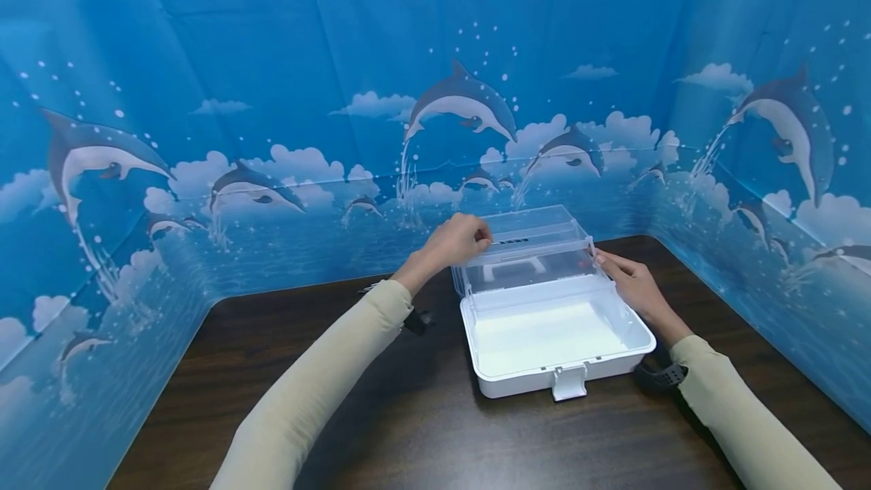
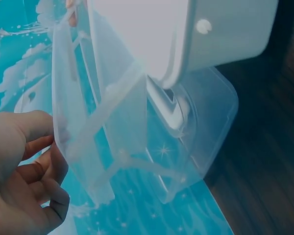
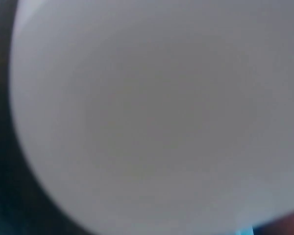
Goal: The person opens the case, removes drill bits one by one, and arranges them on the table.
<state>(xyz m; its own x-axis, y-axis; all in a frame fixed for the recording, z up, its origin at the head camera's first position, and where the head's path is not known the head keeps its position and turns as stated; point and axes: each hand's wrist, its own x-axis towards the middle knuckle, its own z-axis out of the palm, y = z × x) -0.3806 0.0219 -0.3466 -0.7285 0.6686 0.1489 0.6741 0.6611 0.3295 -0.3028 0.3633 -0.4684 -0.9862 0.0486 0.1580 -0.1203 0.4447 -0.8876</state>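
Observation:
A white plastic storage box [image 1: 554, 339] stands on the table with its transparent lid folded back and clear trays [image 1: 531, 271] raised behind the white base. My left hand [image 1: 454, 239] pinches the left edge of the upper clear tray. In the left wrist view, the thumb and index finger of that left hand [image 2: 29, 166] meet at the rim of the translucent tray [image 2: 71, 98]. At the far right corner, my right hand [image 1: 633, 286] holds the tray's side between thumb and fingers. The right wrist view is mostly filled by the blurred white box wall [image 3: 157, 112].
A white latch [image 1: 569, 383] hangs at the box's front. Behind my left forearm, a small shiny item [image 1: 370, 288] lies partly hidden on the dark wooden table [image 1: 408, 429]. A blue dolphin-print curtain [image 1: 272, 97] surrounds the table's back and sides.

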